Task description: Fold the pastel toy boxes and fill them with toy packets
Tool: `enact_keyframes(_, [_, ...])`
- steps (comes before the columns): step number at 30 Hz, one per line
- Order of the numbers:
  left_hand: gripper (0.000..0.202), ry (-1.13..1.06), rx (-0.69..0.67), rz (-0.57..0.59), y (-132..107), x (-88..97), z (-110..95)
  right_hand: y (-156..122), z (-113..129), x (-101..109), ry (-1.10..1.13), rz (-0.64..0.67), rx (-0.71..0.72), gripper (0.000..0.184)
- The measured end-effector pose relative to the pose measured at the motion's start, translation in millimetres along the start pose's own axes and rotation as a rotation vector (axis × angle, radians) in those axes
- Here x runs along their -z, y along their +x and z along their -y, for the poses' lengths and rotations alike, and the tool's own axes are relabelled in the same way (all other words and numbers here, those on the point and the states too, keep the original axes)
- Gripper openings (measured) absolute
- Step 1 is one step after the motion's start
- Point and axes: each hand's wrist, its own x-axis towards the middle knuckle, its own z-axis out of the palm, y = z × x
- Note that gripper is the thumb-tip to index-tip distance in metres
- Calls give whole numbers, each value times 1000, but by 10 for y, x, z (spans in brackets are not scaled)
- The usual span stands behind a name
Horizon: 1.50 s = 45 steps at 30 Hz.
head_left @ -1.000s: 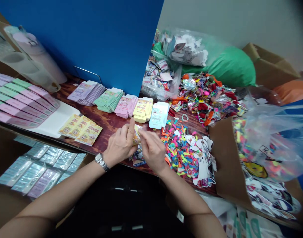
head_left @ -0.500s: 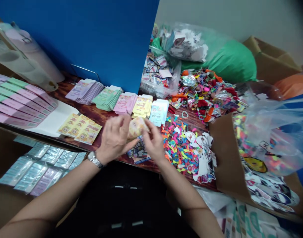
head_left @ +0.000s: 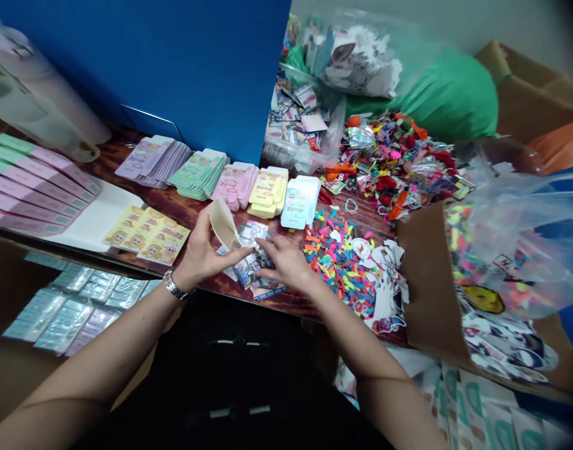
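Observation:
My left hand (head_left: 199,255) is closed round a small paper box (head_left: 224,226), tilted so that its cream-coloured mouth shows. Just to the right, my right hand (head_left: 288,265) reaches over a small heap of shiny printed packets (head_left: 247,270), fingers apart and touching the top of it. Whether a packet lies under those fingertips is hidden. Behind the hands stand stacks of flat cartons: purple (head_left: 148,159), green (head_left: 199,172), pink (head_left: 234,184), yellow (head_left: 268,190) and light blue (head_left: 299,200). Several yellow boxes (head_left: 148,234) lie left of my left hand.
Loose balloons (head_left: 335,269) and white cut-out stickers (head_left: 387,281) spread to the right, beside a cardboard box (head_left: 424,269). Mixed trinkets (head_left: 393,162) are heaped behind. A blue partition (head_left: 183,62) bounds the back; pink and green boxes (head_left: 33,181) stand left.
The yellow box, earlier between both hands, is now in my left hand alone with its mouth open. My right hand has left it and moved onto the packets. The view has shifted slightly.

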Motion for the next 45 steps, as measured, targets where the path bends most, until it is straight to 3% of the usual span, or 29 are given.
enact_keyframes(2, [90,4,44,40,-8,-1,44,-14,-47,-48,-194,85,30,74])
enact_keyframes(5, [88,34,70,108,-42,-35,107,6,-58,-149,-250,95,38,69])
enact_keyframes(9, [91,88,64,160,-83,-39,171,5,-91,-164,-142,-55,73,30])
enact_keyframes(11, [88,132,36,150,-86,-16,199,-44,-118,-52,11,-136,98,15])
enact_keyframes(15, [70,301,-45,72,-74,30,241,-214,-116,379,280,-389,36,16])
enact_keyframes(19, [62,468,-126,80,-89,-1,230,-276,-16,708,145,-660,29,15])
enact_keyframes(21, [62,525,-139,113,-115,-53,194,-230,55,714,-11,-660,98,18])
enact_keyframes(24, [61,583,-151,168,-167,-151,124,-137,188,555,-173,-545,164,24])
enact_keyframes(29, [66,526,-215,176,-203,-290,114,-113,308,271,-87,-439,222,32])
enact_keyframes(31, [70,487,-237,174,-180,-321,151,-196,204,300,2,-467,194,31])
enact_keyframes(33, [73,460,-244,179,-152,-335,179,-350,-25,432,26,-528,60,28])
enact_keyframes(35, [74,439,-240,186,-132,-340,183,-548,-371,617,-41,-555,-178,28])
enact_keyframes(38, [74,407,-222,192,-123,-367,164,-832,-980,831,-263,-382,-666,30])
enact_keyframes(39, [74,397,-220,200,-124,-383,157,-907,-1161,860,-293,-360,-741,33])
enact_keyframes(42, [74,369,-223,222,-132,-435,147,-1054,-1525,819,-341,-323,-844,46])
enact_keyframes(45, [74,362,-222,232,-137,-464,153,-1104,-1618,718,-355,-314,-846,35])
